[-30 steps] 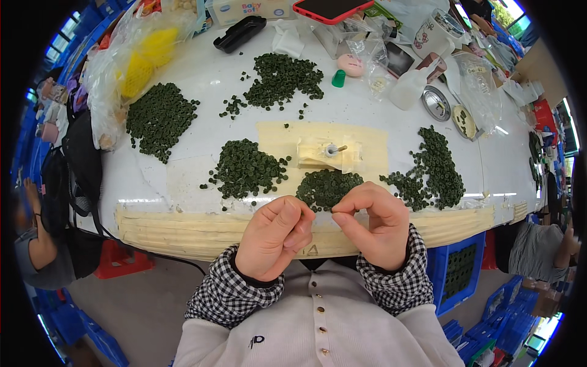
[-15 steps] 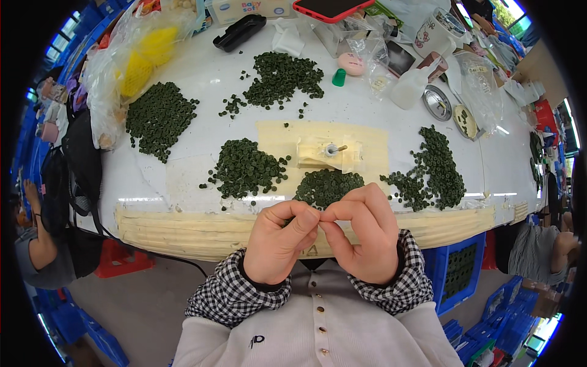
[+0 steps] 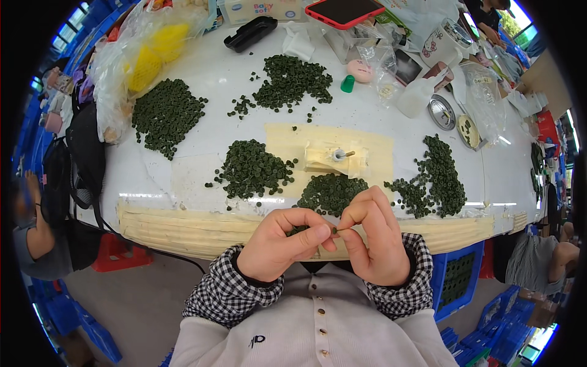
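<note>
I have the right hand [image 3: 374, 241] pinching a small green piece [image 3: 334, 231] between thumb and forefinger; the left hand [image 3: 278, 244] meets it there, thumb tip at the piece. Its fingers curl around a few more green pieces [image 3: 298, 230]. The pinched piece is nearer the body than the taped block [image 3: 318, 159], and too small for me to tell how it faces or how its axis lies. The metal pin [image 3: 349, 153] on the block points right, its long axis running roughly side to side.

Just on the near side of the block I see one dark green heap [image 3: 330, 192]; another [image 3: 254, 168] is left of it, a third [image 3: 170, 116] farther left, a fourth [image 3: 290, 82] beyond it, a fifth [image 3: 441, 177] to its right.

I make out print on a white box [image 3: 260, 11] well beyond the block, a label on a clear bag [image 3: 486, 92] far to its right, and dark stitched letters on the pale shirt [image 3: 293, 312] on its near side. Right of and beyond the block, a shallow round tin [image 3: 469, 140] holds a few green pieces. To its right, nearer the body, a blue crate [image 3: 439, 276] holds dark green perforated parts [image 3: 458, 275].
</note>
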Available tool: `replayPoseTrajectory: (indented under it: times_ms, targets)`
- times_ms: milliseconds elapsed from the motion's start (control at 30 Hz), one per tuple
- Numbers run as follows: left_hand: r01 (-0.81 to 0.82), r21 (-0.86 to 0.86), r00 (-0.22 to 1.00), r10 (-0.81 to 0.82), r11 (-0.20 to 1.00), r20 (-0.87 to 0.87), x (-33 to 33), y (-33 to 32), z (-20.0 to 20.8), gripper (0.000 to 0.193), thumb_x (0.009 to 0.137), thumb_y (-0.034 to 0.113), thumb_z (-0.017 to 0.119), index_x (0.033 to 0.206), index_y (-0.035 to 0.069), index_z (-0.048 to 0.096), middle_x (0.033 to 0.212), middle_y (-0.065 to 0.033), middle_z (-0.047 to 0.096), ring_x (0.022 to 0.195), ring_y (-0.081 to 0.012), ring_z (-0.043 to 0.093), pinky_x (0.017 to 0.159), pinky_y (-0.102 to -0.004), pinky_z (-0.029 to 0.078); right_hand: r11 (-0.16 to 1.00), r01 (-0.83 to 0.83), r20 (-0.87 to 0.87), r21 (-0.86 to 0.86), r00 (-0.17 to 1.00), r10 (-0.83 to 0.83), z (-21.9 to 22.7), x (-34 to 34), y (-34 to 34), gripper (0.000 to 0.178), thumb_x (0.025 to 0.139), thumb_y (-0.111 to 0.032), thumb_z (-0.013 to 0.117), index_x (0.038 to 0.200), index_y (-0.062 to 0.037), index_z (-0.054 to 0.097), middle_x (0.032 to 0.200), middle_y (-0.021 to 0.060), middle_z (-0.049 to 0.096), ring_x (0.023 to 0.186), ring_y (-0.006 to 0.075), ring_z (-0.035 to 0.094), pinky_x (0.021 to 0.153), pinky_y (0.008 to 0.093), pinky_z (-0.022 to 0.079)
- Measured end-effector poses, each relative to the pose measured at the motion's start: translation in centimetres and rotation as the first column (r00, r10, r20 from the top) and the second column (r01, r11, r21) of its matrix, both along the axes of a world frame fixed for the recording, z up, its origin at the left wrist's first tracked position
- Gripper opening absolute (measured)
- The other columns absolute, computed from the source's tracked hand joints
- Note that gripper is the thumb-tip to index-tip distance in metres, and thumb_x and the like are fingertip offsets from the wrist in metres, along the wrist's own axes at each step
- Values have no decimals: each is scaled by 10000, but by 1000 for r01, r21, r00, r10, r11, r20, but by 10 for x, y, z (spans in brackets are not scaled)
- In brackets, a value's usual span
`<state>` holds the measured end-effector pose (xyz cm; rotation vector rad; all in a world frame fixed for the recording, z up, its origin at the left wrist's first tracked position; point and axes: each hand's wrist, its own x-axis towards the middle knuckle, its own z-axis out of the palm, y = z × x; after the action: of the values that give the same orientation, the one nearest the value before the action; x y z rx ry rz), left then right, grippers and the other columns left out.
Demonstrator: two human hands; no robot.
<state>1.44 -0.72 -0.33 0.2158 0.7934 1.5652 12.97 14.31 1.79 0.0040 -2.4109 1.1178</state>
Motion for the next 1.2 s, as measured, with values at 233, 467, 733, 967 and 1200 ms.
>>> replayPoseTrajectory:
  times_ms: [233, 467, 733, 967, 1200]
  targets:
    - [-56, -32, 995, 53, 998, -86, 2, -2, 3, 109, 836, 35, 645, 932, -16, 634, 864, -71, 653, 732, -79, 584, 654, -189, 468, 991, -45, 1, -128, 999, 45, 6, 1, 2, 191, 701, 60, 642, 872, -7, 587, 832, 109, 518, 750, 242, 529, 629, 305, 442]
    - [-203, -9, 962, 197, 979, -189, 4, 0, -2, 120, 785, -15, 681, 902, -8, 656, 870, -59, 655, 804, -90, 584, 741, -226, 474, 969, 109, 14, -223, 994, -109, 2, -1, -5, 168, 705, 54, 680, 855, -17, 657, 799, 80, 570, 689, 153, 571, 597, 245, 471]
    - [-284, -16, 912, 265, 959, -312, 8, 2, -7, 118, 766, -14, 701, 875, -2, 658, 847, -50, 655, 789, -84, 572, 752, -231, 463, 960, 127, 31, -250, 992, -123, -2, -2, -8, 178, 710, 64, 676, 871, -9, 662, 799, 80, 572, 688, 147, 590, 596, 238, 489]
    - [-308, -44, 922, 287, 950, -260, 8, 2, -5, 101, 770, -10, 700, 859, -1, 655, 842, -51, 658, 789, -83, 574, 744, -227, 464, 974, 149, -14, -171, 988, -153, -3, -1, -10, 197, 699, 66, 679, 877, -16, 675, 769, 77, 576, 669, 156, 584, 575, 245, 475]
    - [-222, -42, 911, 192, 974, -364, 4, 1, -5, 108, 757, 7, 719, 843, -6, 656, 822, -45, 655, 764, -80, 570, 717, -217, 461, 991, 49, -73, -128, 996, -59, -6, 1, 0, 187, 688, 36, 701, 861, -27, 673, 772, 72, 587, 640, 154, 561, 561, 243, 453]
